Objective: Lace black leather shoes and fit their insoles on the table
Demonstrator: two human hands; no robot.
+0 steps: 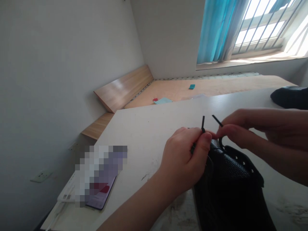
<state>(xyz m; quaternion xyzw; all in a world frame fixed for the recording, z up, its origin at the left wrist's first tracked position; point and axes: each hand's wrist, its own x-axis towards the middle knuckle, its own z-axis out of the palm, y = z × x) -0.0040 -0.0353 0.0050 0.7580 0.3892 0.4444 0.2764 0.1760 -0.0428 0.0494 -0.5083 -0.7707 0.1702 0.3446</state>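
A black leather shoe (231,186) with a row of eyelets stands on the white table (144,134), its toe pointing away from me. My left hand (185,154) is closed at the front of the lacing, pinching a black shoelace (203,122) whose tip sticks up above the thumb. To the right, my right hand (252,131) pinches the other end of the lace between thumb and forefinger, its tip pointing up and left. That lace curves down to the eyelet flap on the right. Part of the shoe's front is hidden behind my left hand.
A second black shoe (290,97) sits at the table's far right. On the left lie a phone (98,200) and a blurred-out item beside it. Behind the table is a wooden bed board (173,88) with small blue and red pieces on it. A wall with a socket (40,176) borders the left.
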